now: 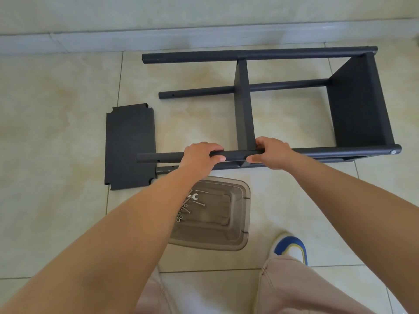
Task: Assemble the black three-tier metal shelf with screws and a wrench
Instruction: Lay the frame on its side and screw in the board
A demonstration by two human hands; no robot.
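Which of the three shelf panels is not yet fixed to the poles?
The loose shelf panel lying flat on the floor at left; the other two stand between the poles.

Loose panel [130,147] left of shelf frame [294,103]

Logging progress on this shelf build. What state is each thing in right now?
Frame: on its side, two tiers fitted.
Loose panel: flat on floor, unattached.
Tray: open, holding screws and wrench.
Left hand: grips near pole.
Right hand: grips same pole.
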